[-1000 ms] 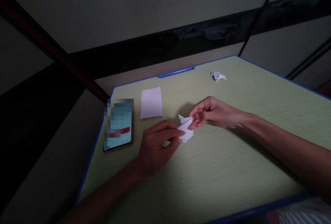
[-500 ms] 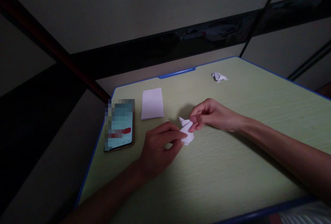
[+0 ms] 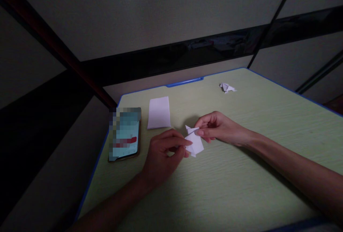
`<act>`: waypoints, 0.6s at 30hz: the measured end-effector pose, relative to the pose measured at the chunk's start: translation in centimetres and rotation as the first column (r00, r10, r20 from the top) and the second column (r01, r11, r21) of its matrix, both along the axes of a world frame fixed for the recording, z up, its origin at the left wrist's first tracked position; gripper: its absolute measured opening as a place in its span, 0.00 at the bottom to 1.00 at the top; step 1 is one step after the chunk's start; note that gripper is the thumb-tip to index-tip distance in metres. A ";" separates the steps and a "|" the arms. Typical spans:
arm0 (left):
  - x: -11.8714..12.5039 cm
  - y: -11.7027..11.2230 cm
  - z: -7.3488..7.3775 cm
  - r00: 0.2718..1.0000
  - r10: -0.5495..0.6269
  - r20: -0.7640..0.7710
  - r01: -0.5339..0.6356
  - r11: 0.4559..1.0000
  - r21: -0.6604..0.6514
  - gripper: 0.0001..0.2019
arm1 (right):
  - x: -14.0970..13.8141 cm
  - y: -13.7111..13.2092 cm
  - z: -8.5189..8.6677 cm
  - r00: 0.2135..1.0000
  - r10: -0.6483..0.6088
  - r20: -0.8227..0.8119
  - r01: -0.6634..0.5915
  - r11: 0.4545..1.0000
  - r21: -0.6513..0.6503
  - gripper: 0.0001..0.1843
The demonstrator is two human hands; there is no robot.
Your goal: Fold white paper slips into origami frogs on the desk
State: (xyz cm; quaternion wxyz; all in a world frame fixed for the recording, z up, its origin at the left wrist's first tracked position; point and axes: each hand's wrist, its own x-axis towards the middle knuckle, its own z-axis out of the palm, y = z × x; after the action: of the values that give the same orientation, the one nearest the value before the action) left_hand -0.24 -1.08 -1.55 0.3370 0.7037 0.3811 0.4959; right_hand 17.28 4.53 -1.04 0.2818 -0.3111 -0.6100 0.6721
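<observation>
Between my two hands is a small piece of folded white paper [image 3: 197, 145], with a pointed flap at its upper left. My left hand [image 3: 165, 153] pinches its left side, the index finger lying across the top. At the upper right edge, my right hand [image 3: 217, 126] grips the paper between thumb and fingers. The fingers under the paper are partly hidden. A stack of white paper sheets [image 3: 159, 113] lies just beyond my left hand. Farther back on the right sits a small folded paper figure [image 3: 227, 88].
A smartphone [image 3: 125, 135] with its screen lit, partly blurred out, lies at the left edge of the light wood-grain table [image 3: 241, 182]. The table has a blue rim and a blue strip [image 3: 184, 82] at the back. Cabinet panels [image 3: 171, 14] stand behind it.
The folded paper has turned slightly and its lower part shows wider and flatter. My right thumb now lies straighter along its upper edge. The whole view has shifted a little.
</observation>
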 end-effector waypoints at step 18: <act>0.0 0.0 -0.1 1.000 -0.005 -0.029 0.005 1.000 -0.001 0.10 | 0.2 0.1 -0.2 1.000 0.003 0.010 -0.003 1.000 0.030 0.12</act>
State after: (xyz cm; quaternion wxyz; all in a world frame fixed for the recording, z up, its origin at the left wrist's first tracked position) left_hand -0.23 -1.09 -1.67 0.3331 0.7116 0.3845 0.4847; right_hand 17.47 4.59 -1.26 0.2825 -0.3091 -0.6218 0.6618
